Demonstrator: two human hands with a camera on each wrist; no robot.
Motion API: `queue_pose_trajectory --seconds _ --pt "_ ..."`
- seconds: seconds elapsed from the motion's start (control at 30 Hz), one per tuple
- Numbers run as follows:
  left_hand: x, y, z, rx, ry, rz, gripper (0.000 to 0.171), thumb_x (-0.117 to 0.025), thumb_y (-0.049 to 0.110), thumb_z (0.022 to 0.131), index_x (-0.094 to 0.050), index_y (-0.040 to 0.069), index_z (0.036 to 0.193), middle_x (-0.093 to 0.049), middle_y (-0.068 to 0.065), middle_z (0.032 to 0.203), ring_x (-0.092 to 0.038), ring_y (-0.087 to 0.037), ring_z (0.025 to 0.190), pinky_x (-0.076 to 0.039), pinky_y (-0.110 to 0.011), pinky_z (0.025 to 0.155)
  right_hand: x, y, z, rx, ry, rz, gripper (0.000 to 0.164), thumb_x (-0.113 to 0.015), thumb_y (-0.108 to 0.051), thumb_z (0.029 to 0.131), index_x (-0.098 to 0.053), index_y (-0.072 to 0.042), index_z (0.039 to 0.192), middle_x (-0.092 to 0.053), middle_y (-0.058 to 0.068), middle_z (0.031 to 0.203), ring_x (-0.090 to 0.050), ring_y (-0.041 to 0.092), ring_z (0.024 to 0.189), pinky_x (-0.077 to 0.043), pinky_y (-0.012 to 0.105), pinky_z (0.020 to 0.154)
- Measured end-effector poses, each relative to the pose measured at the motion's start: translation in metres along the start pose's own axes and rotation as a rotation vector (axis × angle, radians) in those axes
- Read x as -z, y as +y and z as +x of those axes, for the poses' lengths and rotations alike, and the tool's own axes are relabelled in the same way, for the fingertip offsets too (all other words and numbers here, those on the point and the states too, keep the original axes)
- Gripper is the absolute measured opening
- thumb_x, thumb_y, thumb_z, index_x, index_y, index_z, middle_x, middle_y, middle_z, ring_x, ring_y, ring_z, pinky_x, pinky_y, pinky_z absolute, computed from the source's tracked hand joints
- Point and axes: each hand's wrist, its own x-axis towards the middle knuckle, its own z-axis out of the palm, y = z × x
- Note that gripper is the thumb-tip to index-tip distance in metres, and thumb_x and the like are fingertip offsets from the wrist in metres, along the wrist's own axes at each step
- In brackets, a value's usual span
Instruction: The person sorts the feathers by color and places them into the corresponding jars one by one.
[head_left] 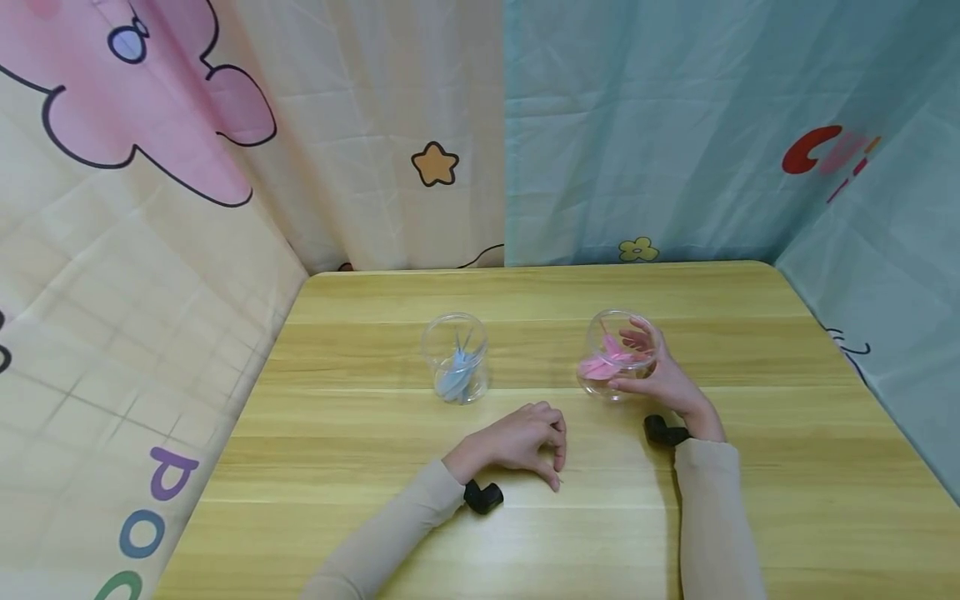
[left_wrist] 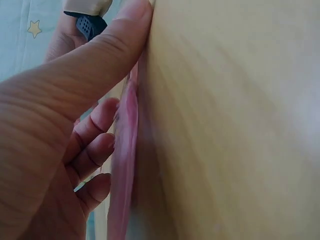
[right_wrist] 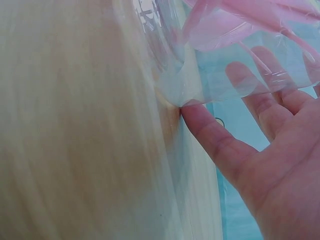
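Note:
My right hand (head_left: 663, 375) curves round a clear cup (head_left: 596, 387) at the right, thumb low on its near side. Through its wall show pink folded-paper pieces (head_left: 606, 362) with thin points, like paper cranes; the right wrist view shows the cup wall (right_wrist: 200, 95) against the fingers. Low over the table in front, my left hand (head_left: 521, 437) has curled fingers. In the left wrist view it pinches one end of a flat pink folded-paper piece (left_wrist: 125, 155); the index finger is hidden behind the thumb. From the head view the hand hides most of this piece.
To the left stands another clear cup (head_left: 480, 387) holding light-blue folded paper (head_left: 457, 377) with thin points. Both cups are on a wooden table (head_left: 360, 333). Patterned curtains (head_left: 360, 167) hang along its back and sides. Black wrist cameras (head_left: 483, 497) sit near the sleeves.

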Motion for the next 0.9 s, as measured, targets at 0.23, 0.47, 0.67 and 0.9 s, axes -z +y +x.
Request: queue_pose_trajectory --seconds 0.23,0.47,0.67,0.9 --pt "0.003 -0.003 -0.003 -0.004 0.018 0.007 0.022 -0.076 0.05 0.071 -0.066 0.031 0.072 -0.046 0.015 0.09 -0.037 -0.005 0.084 -0.029 -0.015 0.075 -0.002 -0.015 0.0 0.004 -0.011 0.008 0.099 -0.076 0.008 0.074 -0.009 -0.006 0.146 -0.023 0.031 0.143 -0.026 0.048 0.126 -0.018 0.066 0.1" --pt "0.004 -0.002 -0.004 0.005 0.04 -0.019 0.019 -0.068 0.047 0.082 -0.067 0.028 0.078 -0.047 0.015 0.09 -0.038 -0.004 0.084 -0.03 -0.016 0.076 -0.005 -0.03 -0.002 0.0 -0.015 0.016 0.095 -0.074 0.008 0.075 -0.011 -0.005 0.145 -0.023 0.034 0.143 -0.024 0.05 0.126 -0.017 0.066 0.101" --pt "0.012 -0.001 0.01 0.072 0.195 -0.552 0.011 -0.064 0.023 0.091 -0.065 0.015 0.085 -0.053 0.009 0.099 -0.043 -0.007 0.096 -0.038 -0.022 0.082 -0.005 -0.031 -0.002 0.009 -0.011 0.007 0.096 -0.075 0.009 0.074 -0.01 0.0 0.144 -0.023 0.035 0.142 -0.025 0.051 0.126 -0.017 0.067 0.1" --pt "0.047 0.0 0.044 0.053 0.516 -1.031 0.045 -0.052 0.036 0.095 -0.054 -0.008 0.095 -0.051 -0.018 0.108 -0.051 -0.014 0.098 -0.041 -0.021 0.079 -0.004 -0.028 -0.004 -0.002 -0.011 0.008 0.097 -0.074 0.008 0.075 -0.009 -0.002 0.145 -0.023 0.034 0.142 -0.027 0.05 0.124 -0.019 0.068 0.099"
